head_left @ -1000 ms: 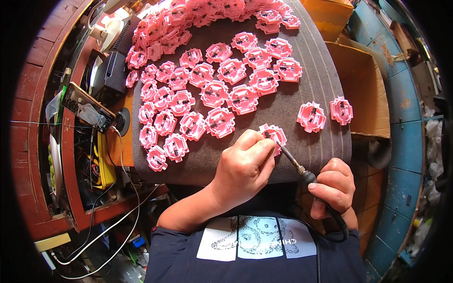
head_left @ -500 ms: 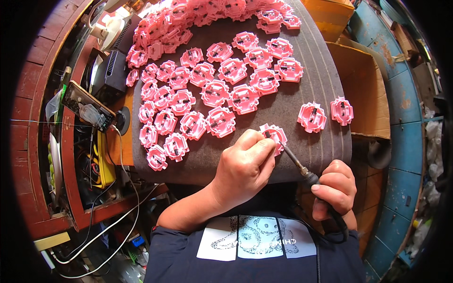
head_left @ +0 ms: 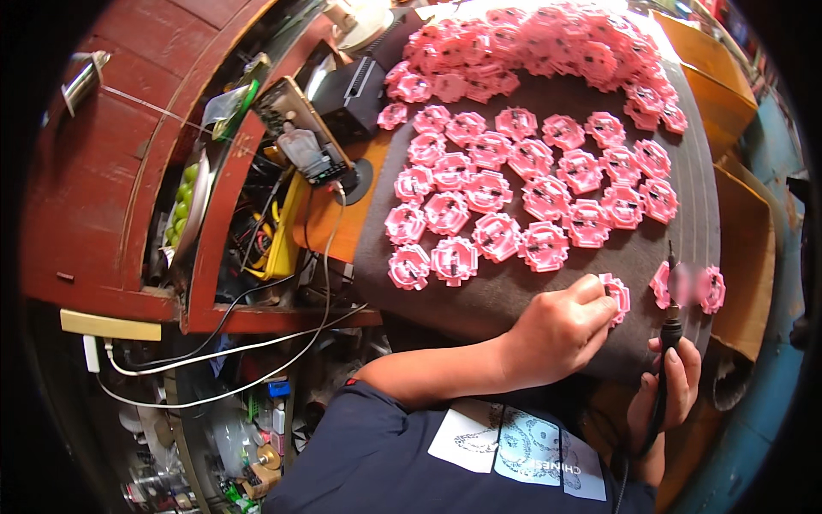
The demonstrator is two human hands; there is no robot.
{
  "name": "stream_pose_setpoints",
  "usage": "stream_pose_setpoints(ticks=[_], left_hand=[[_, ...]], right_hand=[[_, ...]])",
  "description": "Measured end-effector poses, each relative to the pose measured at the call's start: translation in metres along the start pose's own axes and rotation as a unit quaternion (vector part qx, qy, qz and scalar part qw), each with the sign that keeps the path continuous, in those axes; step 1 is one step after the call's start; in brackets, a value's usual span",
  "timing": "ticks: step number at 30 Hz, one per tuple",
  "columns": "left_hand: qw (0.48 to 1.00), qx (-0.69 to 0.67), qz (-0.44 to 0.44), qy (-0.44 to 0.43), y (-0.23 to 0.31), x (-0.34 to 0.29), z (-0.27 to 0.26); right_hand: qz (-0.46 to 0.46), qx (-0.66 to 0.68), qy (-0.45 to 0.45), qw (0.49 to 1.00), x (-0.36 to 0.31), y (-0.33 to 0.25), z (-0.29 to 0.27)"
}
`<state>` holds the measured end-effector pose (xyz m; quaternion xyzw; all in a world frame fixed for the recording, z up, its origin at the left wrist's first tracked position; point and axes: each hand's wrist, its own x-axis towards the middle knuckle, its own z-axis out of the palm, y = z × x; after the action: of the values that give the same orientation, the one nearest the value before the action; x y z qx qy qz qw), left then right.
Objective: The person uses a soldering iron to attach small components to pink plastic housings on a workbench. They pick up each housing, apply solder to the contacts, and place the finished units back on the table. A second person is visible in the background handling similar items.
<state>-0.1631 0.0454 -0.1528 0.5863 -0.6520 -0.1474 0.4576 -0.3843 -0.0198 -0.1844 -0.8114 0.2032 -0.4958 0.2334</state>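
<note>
My left hand (head_left: 561,330) is closed, its fingertips pinching at the left side of a pink plastic housing (head_left: 620,300) near the mat's front edge. My fingers partly cover that housing. In my right hand (head_left: 676,385) is a soldering iron (head_left: 671,332), held by its black handle. The iron's tip points up and away, apart from the housing under my left hand. Two more pink housings, one left (head_left: 660,284) and one right (head_left: 713,289) of the iron, lie on the right of the mat; a blurred patch hides what is between them.
Rows of pink housings with dark inserts (head_left: 546,197) cover the middle of the grey mat (head_left: 479,313). A heap of them (head_left: 548,43) lies behind. Left stands a phone (head_left: 300,128) on a holder, with white cables below. A cardboard box (head_left: 741,257) is at the right.
The view has swung left, so the mat appears further right. My right hand has drawn the soldering iron away from the housing and turned its tip upward. My left hand stays at the housing.
</note>
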Motion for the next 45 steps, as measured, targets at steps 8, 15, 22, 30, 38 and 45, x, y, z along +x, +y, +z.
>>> stream_pose_setpoints(ticks=[8, 15, 22, 30, 38, 45], left_hand=[[1.0, 0.004, 0.006, 0.01, 0.0, -0.001, 0.0], [1.0, -0.008, 0.016, 0.019, -0.004, -0.002, 0.003], [0.999, -0.006, 0.027, 0.016, -0.004, -0.002, 0.001], [0.999, -0.009, 0.024, 0.027, -0.001, 0.0, 0.0], [0.999, -0.015, 0.02, 0.023, -0.001, -0.002, -0.002], [0.999, -0.015, 0.024, 0.021, 0.0, 0.004, -0.003]], right_hand=[[0.0, -0.047, -0.108, 0.993, 0.027, -0.002, 0.007], [0.001, -0.016, -0.156, 0.988, 0.045, -0.002, 0.023], [0.019, -0.02, -0.185, 0.982, 0.05, -0.001, 0.026], [0.022, -0.035, -0.195, 0.98, 0.047, 0.006, 0.027], [0.008, -0.015, -0.176, 0.984, 0.052, 0.001, 0.032], [0.015, -0.03, -0.168, 0.985, 0.057, -0.002, 0.032]])
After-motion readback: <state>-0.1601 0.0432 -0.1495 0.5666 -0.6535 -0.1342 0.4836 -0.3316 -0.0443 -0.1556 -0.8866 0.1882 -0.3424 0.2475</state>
